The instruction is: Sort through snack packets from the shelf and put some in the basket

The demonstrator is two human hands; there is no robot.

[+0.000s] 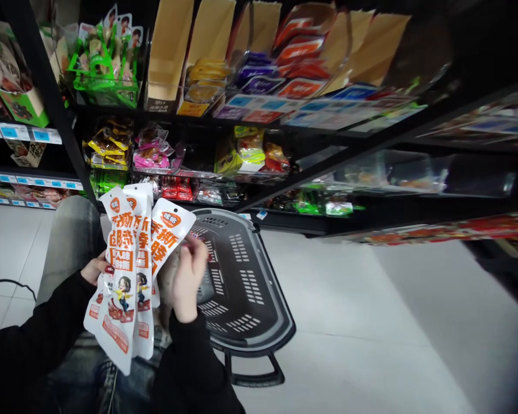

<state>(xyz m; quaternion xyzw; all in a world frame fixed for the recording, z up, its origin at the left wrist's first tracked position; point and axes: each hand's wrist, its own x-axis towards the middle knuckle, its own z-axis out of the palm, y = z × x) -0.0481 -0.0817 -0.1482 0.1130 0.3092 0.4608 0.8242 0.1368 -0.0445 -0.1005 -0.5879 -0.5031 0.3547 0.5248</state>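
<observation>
A fan of several white snack packets (121,287) with orange lettering and a cartoon figure lies over my lap. My left hand (95,268) grips them from the left side, its thumb over the front of the nearest one. The rightmost packet (167,227) tilts to the right, away from the others. Beside its right edge my right hand (189,279) is closed, with the fingers curled and seeming to pinch that edge. The fingertips are slightly blurred.
A dark grey slotted shopping basket (256,287) with a handle (259,380) stands on the pale tiled floor (349,299), right of my knees. Black shelves ahead hold green packs (106,63), cardboard display boxes (166,52), orange-red packets (300,52) and pink packets (152,150).
</observation>
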